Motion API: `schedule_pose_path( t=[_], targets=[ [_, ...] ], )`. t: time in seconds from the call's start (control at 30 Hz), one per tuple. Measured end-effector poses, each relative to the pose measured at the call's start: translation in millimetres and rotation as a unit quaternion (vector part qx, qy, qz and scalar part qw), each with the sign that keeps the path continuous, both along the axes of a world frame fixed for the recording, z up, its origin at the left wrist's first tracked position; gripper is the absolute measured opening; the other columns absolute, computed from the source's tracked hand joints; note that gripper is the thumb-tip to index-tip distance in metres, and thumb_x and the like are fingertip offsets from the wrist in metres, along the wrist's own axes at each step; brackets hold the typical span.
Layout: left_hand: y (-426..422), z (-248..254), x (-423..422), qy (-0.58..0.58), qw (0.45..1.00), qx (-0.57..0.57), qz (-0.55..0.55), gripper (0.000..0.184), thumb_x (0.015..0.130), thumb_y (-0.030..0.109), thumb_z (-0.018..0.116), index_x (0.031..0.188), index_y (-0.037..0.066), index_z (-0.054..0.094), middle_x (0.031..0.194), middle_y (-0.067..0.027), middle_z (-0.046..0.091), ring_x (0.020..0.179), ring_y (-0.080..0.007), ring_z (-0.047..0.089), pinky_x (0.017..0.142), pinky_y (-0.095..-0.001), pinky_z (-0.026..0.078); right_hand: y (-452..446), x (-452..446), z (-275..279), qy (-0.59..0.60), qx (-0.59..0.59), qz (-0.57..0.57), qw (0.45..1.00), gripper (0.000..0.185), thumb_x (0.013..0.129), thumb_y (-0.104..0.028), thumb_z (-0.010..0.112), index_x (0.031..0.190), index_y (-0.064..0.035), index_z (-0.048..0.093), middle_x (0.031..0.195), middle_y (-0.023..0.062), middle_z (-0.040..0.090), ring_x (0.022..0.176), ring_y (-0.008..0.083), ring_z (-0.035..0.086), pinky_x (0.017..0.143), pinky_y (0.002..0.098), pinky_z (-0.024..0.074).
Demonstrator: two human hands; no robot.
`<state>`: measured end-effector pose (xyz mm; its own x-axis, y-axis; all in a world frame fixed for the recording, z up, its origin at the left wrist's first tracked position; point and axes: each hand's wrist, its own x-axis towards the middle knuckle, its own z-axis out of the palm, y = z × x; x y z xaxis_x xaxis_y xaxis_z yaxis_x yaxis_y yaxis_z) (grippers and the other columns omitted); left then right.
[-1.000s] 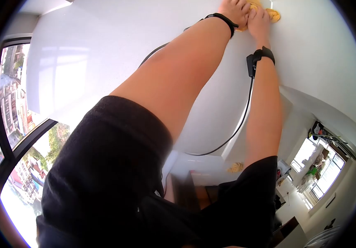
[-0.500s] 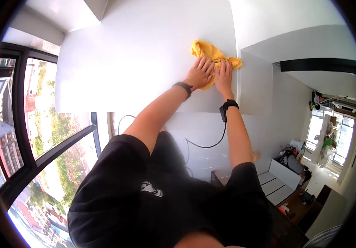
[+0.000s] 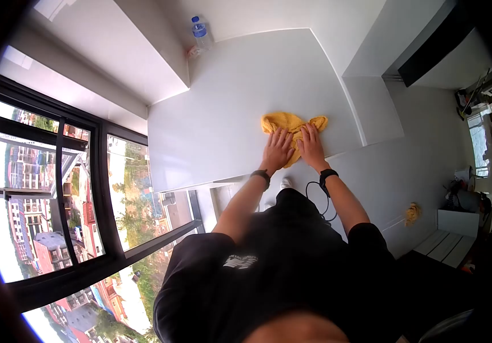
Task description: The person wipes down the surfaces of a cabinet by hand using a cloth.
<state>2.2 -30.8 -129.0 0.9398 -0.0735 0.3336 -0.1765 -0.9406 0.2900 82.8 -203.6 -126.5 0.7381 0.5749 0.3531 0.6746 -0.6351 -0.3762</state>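
A crumpled yellow cloth [image 3: 283, 119] lies on a smooth grey-white tabletop [image 3: 228, 91], close to its front edge. My left hand [image 3: 279, 147] rests flat on the cloth's left part, fingers stretched out and slightly spread. Beside it, my right hand [image 3: 312, 146] presses on the right part, its fingers also extended. The two hands are close together but apart at the fingers. Part of the cloth is hidden under both palms, and one end hangs between the wrists towards the edge.
At the far left corner of the surface stands a plastic bottle [image 3: 201, 35] with a blue cap. A large black-framed window [image 3: 100, 194] fills the left side. A raised ledge [image 3: 371, 108] borders the right. Below, a black cable [image 3: 316, 197] hangs near my right forearm.
Both hands and the cloth have moved back towards the surface's front edge, away from the right ledge. My view has shifted, bringing the bottle into sight.
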Motion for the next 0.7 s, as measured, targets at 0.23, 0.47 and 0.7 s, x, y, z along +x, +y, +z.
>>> schedule_pose_path(
  t=[0.23, 0.47, 0.7],
  targets=[
    [-8, 11, -7, 0.034, 0.999, -0.027, 0.024, 0.059, 0.100, 0.041, 0.056, 0.145, 0.004, 0.052, 0.158, -0.0184, 0.043, 0.152, -0.0394, 0.031, 0.124, -0.0548, 0.025, -1, 19, 29, 0.013, -0.011, 0.073, 0.997, 0.049, 0.097, -0.022, 0.061, 0.141, -0.0031, 0.052, 0.153, 0.0176, 0.043, 0.147, 0.0402, 0.036, 0.120, 0.0509, 0.0350],
    [-55, 54, 13, 0.046, 0.997, -0.030, 0.055, 0.062, 0.098, 0.037, 0.057, 0.145, -0.002, 0.048, 0.158, -0.0224, 0.041, 0.152, -0.0419, 0.028, 0.124, -0.0574, 0.023, -25, 57, 75, 0.018, -0.016, 0.118, 0.993, 0.045, 0.095, -0.019, 0.060, 0.137, -0.0051, 0.055, 0.150, 0.0158, 0.046, 0.147, 0.0384, 0.037, 0.120, 0.0492, 0.0352],
    [-44, 76, 44, 0.039, 0.996, -0.050, 0.060, 0.061, 0.096, 0.033, 0.058, 0.142, -0.005, 0.048, 0.154, -0.0246, 0.042, 0.151, -0.0434, 0.030, 0.122, -0.0579, 0.025, -9, 90, 98, 0.012, -0.028, 0.125, 0.992, 0.041, 0.096, -0.019, 0.058, 0.135, -0.0077, 0.058, 0.151, 0.0102, 0.047, 0.148, 0.0320, 0.038, 0.120, 0.0479, 0.0357]
  ],
)
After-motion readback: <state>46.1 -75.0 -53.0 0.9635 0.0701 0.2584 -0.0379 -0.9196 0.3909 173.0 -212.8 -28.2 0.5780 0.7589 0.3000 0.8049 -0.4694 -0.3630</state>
